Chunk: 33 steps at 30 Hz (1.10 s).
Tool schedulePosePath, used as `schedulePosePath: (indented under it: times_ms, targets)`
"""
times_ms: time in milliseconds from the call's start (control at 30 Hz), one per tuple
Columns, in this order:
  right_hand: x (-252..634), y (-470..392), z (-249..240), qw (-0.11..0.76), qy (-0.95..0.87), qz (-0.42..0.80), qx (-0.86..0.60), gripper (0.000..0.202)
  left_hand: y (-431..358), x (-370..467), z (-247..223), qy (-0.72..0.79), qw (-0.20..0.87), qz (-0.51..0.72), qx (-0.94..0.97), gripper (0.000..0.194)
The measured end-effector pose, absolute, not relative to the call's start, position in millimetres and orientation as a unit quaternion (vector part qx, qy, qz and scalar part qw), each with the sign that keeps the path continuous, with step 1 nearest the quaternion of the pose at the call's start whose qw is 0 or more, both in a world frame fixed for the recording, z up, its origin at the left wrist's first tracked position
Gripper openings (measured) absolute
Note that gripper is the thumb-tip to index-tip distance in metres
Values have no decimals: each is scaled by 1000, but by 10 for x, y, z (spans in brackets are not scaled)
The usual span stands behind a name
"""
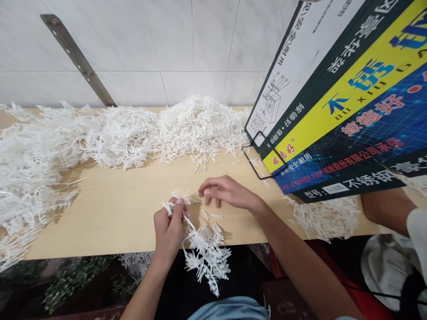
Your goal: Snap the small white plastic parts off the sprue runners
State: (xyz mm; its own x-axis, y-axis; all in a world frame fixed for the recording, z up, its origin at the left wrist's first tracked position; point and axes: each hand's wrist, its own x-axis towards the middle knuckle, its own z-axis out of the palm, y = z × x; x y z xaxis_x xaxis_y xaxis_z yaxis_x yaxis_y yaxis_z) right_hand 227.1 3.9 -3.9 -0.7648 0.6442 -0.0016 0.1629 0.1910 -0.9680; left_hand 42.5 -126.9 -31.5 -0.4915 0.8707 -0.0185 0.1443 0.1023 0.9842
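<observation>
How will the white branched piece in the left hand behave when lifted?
Probably floppy: the white branched piece hangs from the left hand past the edge of the table. Likely light, since its prongs look thin. It may snag, as they splay outward.

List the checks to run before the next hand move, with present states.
1. Left hand has a grip: ok, white sprig pinched at thumb.
2. Right hand empty: cannot tell, fingertips blurred.
3. Sprig wholly over the table: not ok, it reaches past the near edge.
4. Hands apart from printed box: ok.
5. Hands apart from the other person's arm: ok.
</observation>
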Motion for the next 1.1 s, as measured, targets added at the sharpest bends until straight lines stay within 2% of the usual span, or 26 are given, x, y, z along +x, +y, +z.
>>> schedulePosePath:
  times_ms: [100,133,167,200,233,300,333,367,400,433,533,600,667,767,833,900,1000,1100]
  targets:
    - [2263,37,-13,379,-741,457,-313,17,-1323,436,-295,645,314,603,349,45]
    - [2272,33,9,407,-732,446,-315,16,-1324,441,-292,633,305,631,328,44]
    - [2288,28,36,400,-726,470,-304,15,-1313,447,-290,623,300,657,299,42]
    - [2310,22,62,352,-721,528,-277,17,-1295,452,-288,620,299,677,261,39]
    - [2332,16,82,265,-714,603,-238,21,-1271,456,-285,620,301,691,217,36]
    - [2356,3,92,44,-674,722,-148,30,-1224,458,-281,628,301,704,141,33]
    - [2351,-3,80,-36,-653,748,-117,34,-1209,453,-281,632,301,703,126,32]
    - [2333,-7,58,-68,-644,755,-107,35,-1202,446,-283,637,300,698,128,32]
    - [2304,-8,31,-40,-653,747,-121,35,-1202,436,-286,642,301,689,147,32]
    - [2269,-6,4,35,-677,719,-154,32,-1208,424,-291,645,312,674,180,33]
    - [2172,11,-38,326,-742,517,-275,25,-1223,390,-308,637,386,593,305,38]
    - [2138,2,-35,412,-759,407,-298,24,-1207,382,-316,628,427,537,368,43]
    - [2120,-40,-34,380,-782,410,-275,24,-1176,386,-321,634,427,506,400,46]
    - [2078,-121,-80,271,-801,458,-273,20,-1140,400,-326,651,391,494,424,49]
    - [2036,-126,-144,249,-781,483,-308,17,-1140,406,-331,662,374,482,435,48]
    - [2002,-74,-218,293,-722,525,-343,25,-1156,407,-336,676,367,457,448,46]
    - [1982,45,-304,426,-574,589,-377,38,-1185,406,-338,689,357,444,448,46]
    - [1988,78,-296,458,-542,596,-377,33,-1190,415,-328,685,354,462,438,46]
